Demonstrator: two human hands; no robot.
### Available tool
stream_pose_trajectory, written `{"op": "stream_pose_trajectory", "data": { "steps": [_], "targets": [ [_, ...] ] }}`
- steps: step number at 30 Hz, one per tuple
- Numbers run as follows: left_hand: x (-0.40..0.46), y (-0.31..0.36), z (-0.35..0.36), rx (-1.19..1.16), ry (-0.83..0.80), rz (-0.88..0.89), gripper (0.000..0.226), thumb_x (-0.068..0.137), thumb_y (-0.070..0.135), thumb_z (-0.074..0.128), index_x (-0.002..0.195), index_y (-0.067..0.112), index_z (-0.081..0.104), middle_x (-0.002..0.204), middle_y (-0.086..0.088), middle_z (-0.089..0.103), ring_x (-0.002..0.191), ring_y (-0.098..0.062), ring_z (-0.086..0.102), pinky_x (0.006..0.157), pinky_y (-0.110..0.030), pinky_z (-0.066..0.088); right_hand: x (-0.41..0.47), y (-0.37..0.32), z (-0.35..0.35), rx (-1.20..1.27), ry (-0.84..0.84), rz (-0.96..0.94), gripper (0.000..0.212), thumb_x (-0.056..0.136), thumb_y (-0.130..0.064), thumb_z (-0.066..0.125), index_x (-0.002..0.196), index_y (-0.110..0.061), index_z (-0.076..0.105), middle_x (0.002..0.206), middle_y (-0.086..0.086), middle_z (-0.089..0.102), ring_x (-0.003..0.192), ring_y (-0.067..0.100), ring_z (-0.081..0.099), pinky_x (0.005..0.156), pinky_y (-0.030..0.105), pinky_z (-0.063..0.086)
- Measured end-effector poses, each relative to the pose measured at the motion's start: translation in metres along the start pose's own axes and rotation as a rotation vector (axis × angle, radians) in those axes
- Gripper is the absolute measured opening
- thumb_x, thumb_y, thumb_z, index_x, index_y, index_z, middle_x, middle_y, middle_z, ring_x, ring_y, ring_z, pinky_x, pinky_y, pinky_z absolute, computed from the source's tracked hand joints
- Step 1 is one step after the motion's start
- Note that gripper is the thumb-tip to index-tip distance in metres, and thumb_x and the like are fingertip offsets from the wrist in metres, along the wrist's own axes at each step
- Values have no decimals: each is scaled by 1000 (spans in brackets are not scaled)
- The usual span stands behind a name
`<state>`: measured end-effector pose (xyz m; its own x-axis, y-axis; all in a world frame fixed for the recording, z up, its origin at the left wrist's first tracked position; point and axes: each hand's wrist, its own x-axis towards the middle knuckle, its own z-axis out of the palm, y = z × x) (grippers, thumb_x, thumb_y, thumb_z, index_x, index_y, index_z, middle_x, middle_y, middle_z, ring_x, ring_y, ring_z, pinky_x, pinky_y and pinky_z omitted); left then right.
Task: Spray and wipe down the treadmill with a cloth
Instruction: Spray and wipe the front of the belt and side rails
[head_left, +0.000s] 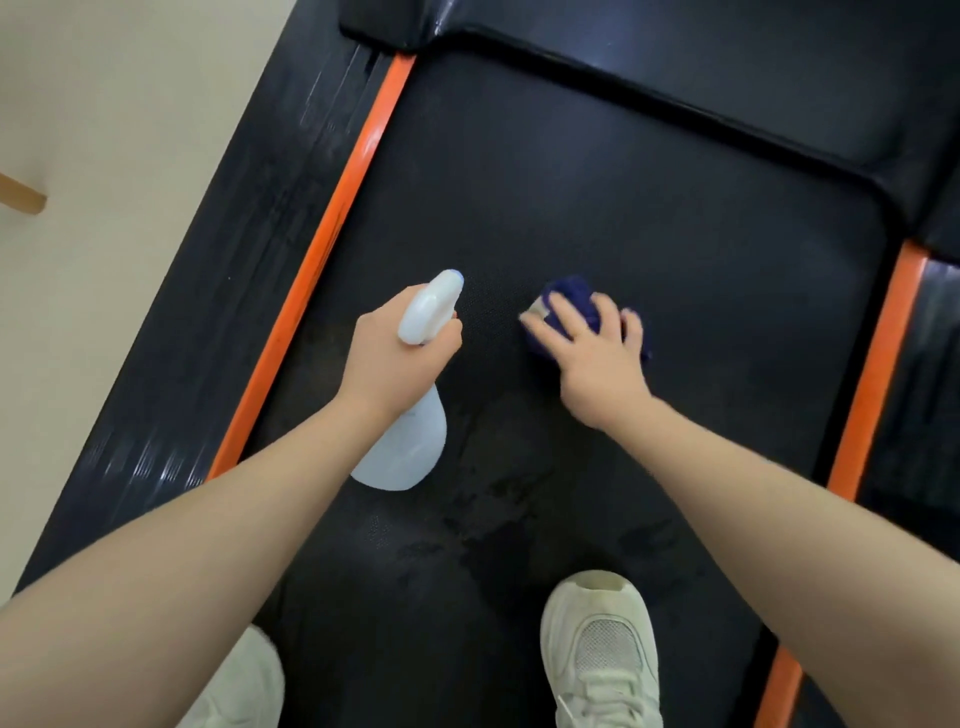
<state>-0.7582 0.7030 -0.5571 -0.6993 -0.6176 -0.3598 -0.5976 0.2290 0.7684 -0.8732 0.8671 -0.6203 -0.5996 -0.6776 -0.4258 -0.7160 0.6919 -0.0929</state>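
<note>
Head view shows, mid-frame on the black treadmill belt (597, 171), the right hand (597, 348) pressing spread fingers on a soft, crumpled blue cloth (569, 296), while the left hand (395, 364) grips a light translucent plastic spray bottle (410, 441) by its neck.

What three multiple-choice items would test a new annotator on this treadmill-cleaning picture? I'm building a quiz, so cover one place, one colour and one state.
1. Where does the cloth lie?
A. on the treadmill belt
B. on the floor beside the treadmill
C. on a shoe

2. What colour are the strips along the belt's edges?
A. yellow
B. orange
C. green

3. What is the left hand doing?
A. hanging idle
B. pressing flat on the belt
C. gripping the spray bottle

Answers:
1 A: the blue cloth sits on the belt under the right hand.
2 B: the strip is orange.
3 C: the left hand curls round the neck of the spray bottle.
</note>
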Motion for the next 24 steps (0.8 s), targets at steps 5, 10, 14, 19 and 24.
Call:
{"op": "stream_pose_trajectory", "data": {
  "steps": [5,10,14,19,24],
  "targets": [
    [-2,16,12,130,-66,71,18,84,19,59,95,6,64,94,-8,67,90,-22,61,82,-40,48,-16,21,8,-39,-72,-311,74,91,-10,37,145,-48,5,158,-9,-4,137,34,6,110,43,8],
    [-10,18,21,186,-142,98,34,73,29,51,90,3,62,91,-12,66,86,-26,60,78,-42,48,-8,39,-2,39,-6,122,75,87,-11,44,146,-45,12,157,-5,4,129,35,18,103,42,18],
    [-8,33,28,206,-187,62,39,67,32,50,93,7,65,91,-8,68,88,-25,61,81,-43,49,-58,40,22,-50,-63,-393,71,88,-14,41,145,-46,12,157,-4,8,127,35,22,102,43,21],
    [-9,39,39,166,-195,71,41,67,30,51,101,14,68,96,1,69,93,-18,61,84,-35,48,-12,72,11,45,162,147,68,82,-10,41,142,-42,32,153,0,27,118,39,35,91,42,29],
    [-11,46,51,97,-248,-3,27,71,22,59,95,14,69,93,-1,70,92,-17,63,80,-32,49,-58,66,39,-52,89,-222,72,74,-14,56,141,-32,39,146,8,38,106,32,33,85,43,39]
  ]
}}
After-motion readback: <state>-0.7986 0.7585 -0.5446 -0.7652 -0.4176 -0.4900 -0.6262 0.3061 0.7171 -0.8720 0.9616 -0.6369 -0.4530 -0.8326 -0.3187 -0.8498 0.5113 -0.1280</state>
